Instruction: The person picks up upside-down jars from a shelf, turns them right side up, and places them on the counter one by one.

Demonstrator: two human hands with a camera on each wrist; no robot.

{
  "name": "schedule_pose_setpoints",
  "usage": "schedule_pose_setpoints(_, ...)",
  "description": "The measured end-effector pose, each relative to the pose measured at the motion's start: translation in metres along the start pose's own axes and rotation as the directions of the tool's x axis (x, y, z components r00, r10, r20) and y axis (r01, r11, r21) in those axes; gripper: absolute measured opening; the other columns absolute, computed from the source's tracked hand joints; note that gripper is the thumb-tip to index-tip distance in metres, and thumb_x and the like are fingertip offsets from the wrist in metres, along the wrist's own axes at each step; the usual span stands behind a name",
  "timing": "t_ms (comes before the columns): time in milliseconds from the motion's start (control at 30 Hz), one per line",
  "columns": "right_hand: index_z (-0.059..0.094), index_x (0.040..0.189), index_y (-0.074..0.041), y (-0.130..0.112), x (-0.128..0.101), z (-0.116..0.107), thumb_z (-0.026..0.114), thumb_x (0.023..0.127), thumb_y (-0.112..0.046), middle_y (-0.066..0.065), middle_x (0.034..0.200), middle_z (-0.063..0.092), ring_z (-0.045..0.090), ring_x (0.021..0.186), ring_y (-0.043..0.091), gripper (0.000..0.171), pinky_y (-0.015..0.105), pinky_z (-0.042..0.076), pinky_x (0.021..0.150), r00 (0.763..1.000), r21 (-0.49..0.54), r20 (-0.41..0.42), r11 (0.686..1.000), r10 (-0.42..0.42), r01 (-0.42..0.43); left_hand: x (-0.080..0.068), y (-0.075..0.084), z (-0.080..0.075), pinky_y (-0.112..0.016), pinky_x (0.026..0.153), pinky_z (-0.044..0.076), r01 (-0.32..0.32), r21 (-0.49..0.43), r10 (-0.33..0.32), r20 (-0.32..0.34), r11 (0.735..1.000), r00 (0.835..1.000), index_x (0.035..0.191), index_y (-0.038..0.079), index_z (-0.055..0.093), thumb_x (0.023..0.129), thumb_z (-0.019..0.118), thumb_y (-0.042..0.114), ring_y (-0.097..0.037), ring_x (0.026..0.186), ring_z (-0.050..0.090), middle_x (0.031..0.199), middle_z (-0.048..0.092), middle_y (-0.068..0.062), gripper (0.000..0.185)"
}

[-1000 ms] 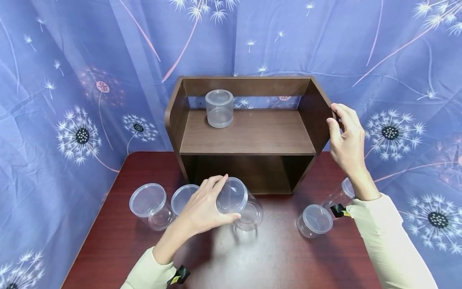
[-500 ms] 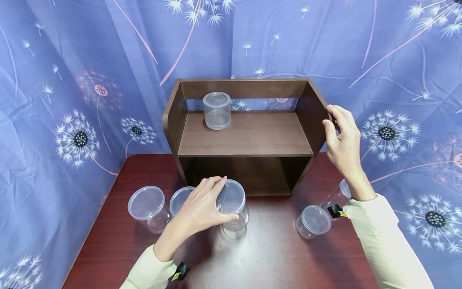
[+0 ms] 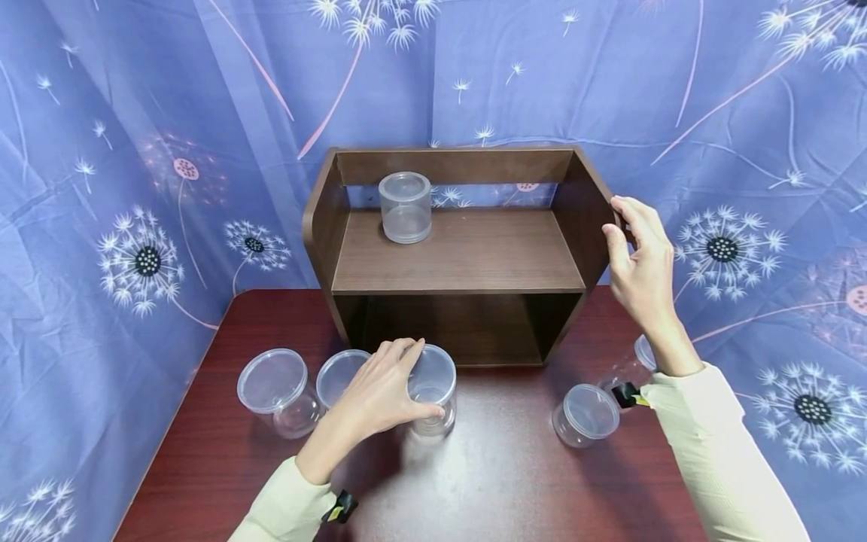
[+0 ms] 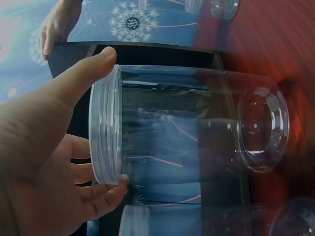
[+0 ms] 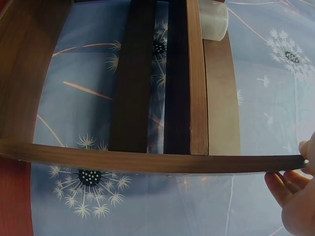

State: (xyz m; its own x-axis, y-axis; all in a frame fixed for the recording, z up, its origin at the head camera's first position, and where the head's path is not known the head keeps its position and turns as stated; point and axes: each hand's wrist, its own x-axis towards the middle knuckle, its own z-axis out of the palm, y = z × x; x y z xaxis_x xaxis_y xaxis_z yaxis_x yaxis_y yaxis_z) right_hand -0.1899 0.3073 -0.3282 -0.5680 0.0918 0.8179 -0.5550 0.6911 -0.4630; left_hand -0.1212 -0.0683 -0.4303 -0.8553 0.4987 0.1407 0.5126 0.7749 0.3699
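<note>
The left hand (image 3: 379, 391) grips a clear jar (image 3: 431, 388) at its lid end, the thumb on one side of the lid and the fingers (image 4: 106, 191) curled on the other side. The jar stands on the tabletop (image 3: 515, 482), near the front opening of the wooden shelf (image 3: 460, 256), and it leans a little. Its long axis goes from the lid in the palm down to the clear bottom on the wood. The right hand (image 3: 640, 263) holds the right side board of the shelf, with the thumb and fingers pinching its top edge. It is well apart from the jar, so the left hand is the nearer one. 2 more jars (image 3: 274, 384) stand just left of the held one, 2 others (image 3: 585, 414) lie near the right edge, and 1 jar (image 3: 405, 207) stands on the upper board of the shelf, at its back left corner.
</note>
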Motion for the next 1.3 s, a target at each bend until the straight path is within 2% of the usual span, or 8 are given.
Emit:
schedule_pose_setpoints(267, 0.065, 0.135, 0.005, 0.002, -0.001, -0.001, 0.061, 0.102, 0.0, 0.018, 0.138, 0.063, 0.057, 0.122, 0.019, 0.034, 0.013, 0.045, 0.095, 1.0, -0.006, 0.012, 1.0, 0.014, -0.013, 0.002, -0.005, 0.012, -0.048, 0.106, 0.046, -0.051, 0.016, 0.051, 0.015, 0.999, 0.999, 0.151, 0.003, 0.051, 0.067, 0.087, 0.066, -0.033, 0.128, 0.052, 0.145, 0.054, -0.014, 0.111)
schedule_pose_setpoints(500, 0.066, 0.134, 0.004, 0.001, -0.001, 0.001, 0.061, 0.101, 0.001, 0.016, 0.137, 0.063, 0.057, 0.123, 0.019, 0.034, 0.014, 0.046, 0.097, 0.999, 0.01, -0.001, 0.999, 0.033, -0.033, 0.002, -0.009, 0.02, -0.049, 0.105, 0.046, -0.067, 0.031, 0.067, 0.007, 0.997, 0.998, 0.15, 0.002, 0.052, 0.067, 0.088, 0.065, -0.034, 0.125, 0.053, 0.143, 0.055, -0.016, 0.111)
schedule_pose_setpoints(667, 0.067, 0.133, 0.003, 0.0, -0.001, 0.001, 0.063, 0.1, 0.002, 0.014, 0.136, 0.064, 0.058, 0.12, 0.019, 0.034, 0.013, 0.046, 0.095, 0.999, 0.019, -0.01, 0.999, 0.035, -0.035, 0.002, -0.008, 0.021, -0.049, 0.106, 0.045, -0.072, 0.034, 0.071, 0.009, 0.997, 0.997, 0.15, 0.003, 0.051, 0.067, 0.088, 0.066, -0.033, 0.125, 0.052, 0.144, 0.055, -0.015, 0.111)
schedule_pose_setpoints(833, 0.065, 0.132, 0.007, -0.002, 0.0, 0.001, 0.062, 0.099, 0.005, 0.02, 0.136, 0.063, 0.058, 0.12, 0.023, 0.033, 0.012, 0.045, 0.094, 1.0, 0.006, -0.006, 1.0, 0.016, -0.016, 0.002, -0.008, 0.022, -0.051, 0.106, 0.044, -0.079, 0.004, 0.079, 0.005, 0.997, 0.997, 0.15, 0.002, 0.051, 0.067, 0.09, 0.062, -0.035, 0.127, 0.051, 0.144, 0.054, -0.015, 0.11)
schedule_pose_setpoints(1100, 0.063, 0.127, 0.016, -0.035, 0.002, 0.0, 0.059, 0.097, 0.014, 0.031, 0.131, 0.061, 0.058, 0.116, 0.036, 0.031, 0.011, 0.044, 0.094, 0.999, 0.02, -0.023, 1.0, 0.024, -0.024, 0.001, -0.008, 0.022, -0.051, 0.105, 0.045, -0.07, -0.005, 0.071, 0.015, 0.997, 0.997, 0.153, 0.002, 0.048, 0.064, 0.091, 0.063, -0.034, 0.126, 0.051, 0.145, 0.053, -0.016, 0.116)
schedule_pose_setpoints(1300, 0.064, 0.128, 0.015, -0.031, 0.002, 0.0, 0.059, 0.097, 0.013, 0.029, 0.132, 0.062, 0.058, 0.117, 0.032, 0.031, 0.011, 0.044, 0.095, 0.999, 0.016, -0.023, 1.0, 0.023, -0.023, 0.001, -0.008, 0.021, -0.052, 0.107, 0.043, -0.06, -0.042, 0.06, 0.012, 0.997, 0.998, 0.155, 0.004, 0.045, 0.062, 0.092, 0.064, -0.034, 0.132, 0.047, 0.146, 0.051, -0.018, 0.121)
